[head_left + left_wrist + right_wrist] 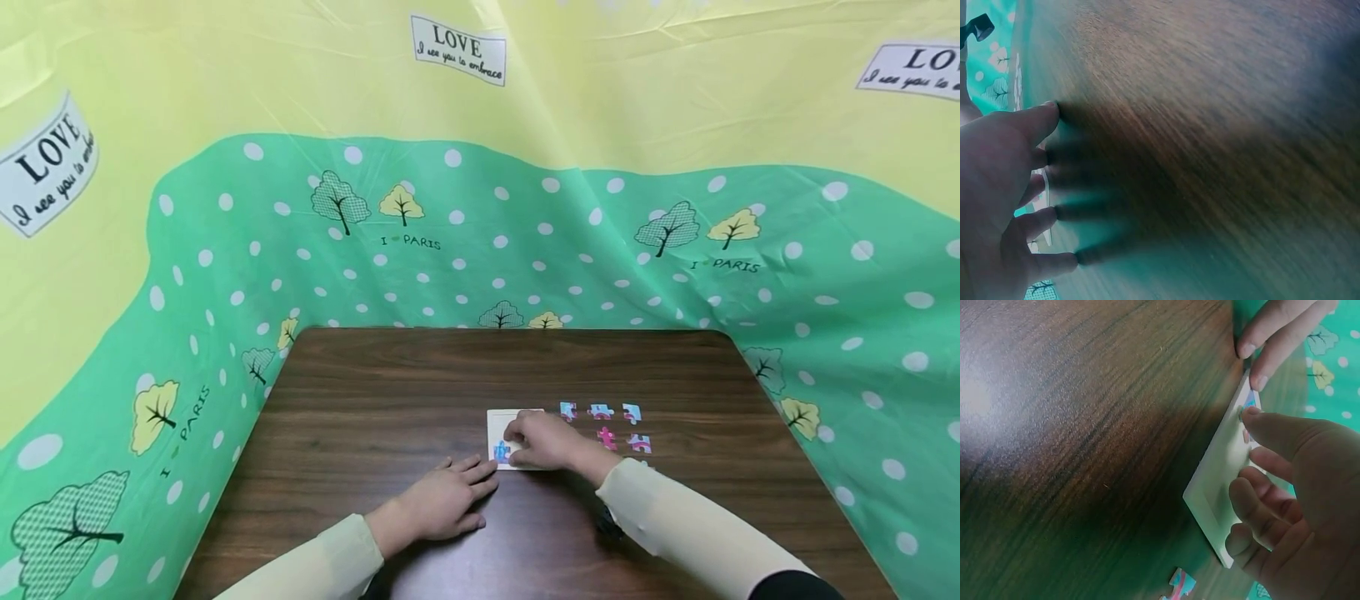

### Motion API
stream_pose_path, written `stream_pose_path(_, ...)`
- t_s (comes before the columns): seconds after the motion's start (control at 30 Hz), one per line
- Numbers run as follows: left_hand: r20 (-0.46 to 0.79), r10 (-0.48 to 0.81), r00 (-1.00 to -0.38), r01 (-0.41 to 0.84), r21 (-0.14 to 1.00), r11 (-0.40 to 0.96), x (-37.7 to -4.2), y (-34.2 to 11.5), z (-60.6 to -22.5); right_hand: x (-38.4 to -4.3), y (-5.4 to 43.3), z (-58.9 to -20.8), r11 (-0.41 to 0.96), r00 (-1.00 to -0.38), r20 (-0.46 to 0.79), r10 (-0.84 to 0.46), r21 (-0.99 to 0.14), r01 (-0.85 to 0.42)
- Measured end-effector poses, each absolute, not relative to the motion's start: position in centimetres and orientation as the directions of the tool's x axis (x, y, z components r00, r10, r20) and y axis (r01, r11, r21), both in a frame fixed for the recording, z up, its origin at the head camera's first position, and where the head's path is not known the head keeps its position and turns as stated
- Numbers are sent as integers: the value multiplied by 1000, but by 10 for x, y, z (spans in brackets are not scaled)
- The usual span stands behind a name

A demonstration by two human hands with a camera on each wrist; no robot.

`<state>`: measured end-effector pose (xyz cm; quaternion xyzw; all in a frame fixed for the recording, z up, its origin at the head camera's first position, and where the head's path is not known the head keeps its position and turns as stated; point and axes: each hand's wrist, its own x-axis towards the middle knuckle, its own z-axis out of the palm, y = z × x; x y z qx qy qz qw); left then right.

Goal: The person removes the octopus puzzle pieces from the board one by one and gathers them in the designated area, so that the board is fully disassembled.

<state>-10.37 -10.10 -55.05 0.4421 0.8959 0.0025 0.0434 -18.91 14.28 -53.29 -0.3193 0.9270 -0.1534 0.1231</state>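
Observation:
A small white puzzle tray (pixel 495 425) lies on the table, with a blue puzzle piece (pixel 501 452) in its near left corner. Over the tray is my right hand (pixel 551 442), thumb and index finger bent together. In the right wrist view a bit of a pink puzzle piece (pixel 1246 435) shows between that thumb (pixel 1266 425) and the index finger; most of it is hidden. My left hand (pixel 442 500) rests on the table with fingers spread, its fingertips right at the tray's near left corner. The left wrist view shows the same hand (pixel 997 181) with fingertips down on the wood.
To the right of the tray lie several loose puzzle pieces, among them a blue one (pixel 632 412), a pink one (pixel 607 437) and a mixed one (pixel 640 443). My right forearm partly covers another near them. A green and yellow printed cloth (pixel 420 192) hangs behind the brown table (pixel 360 400).

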Motion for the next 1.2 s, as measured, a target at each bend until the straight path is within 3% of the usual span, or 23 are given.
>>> stream_pose_path(0.8,-74,790,-608,791,26,611,-103,-101,-552,-191,135,-540,760,-787,-85,-611,-341,-553)
stream_pose_path(1.2,-85,777,-624,772,83,630,-104,-102,-552,-196,138,-539,766,-815,-104,-570,-428,-480)
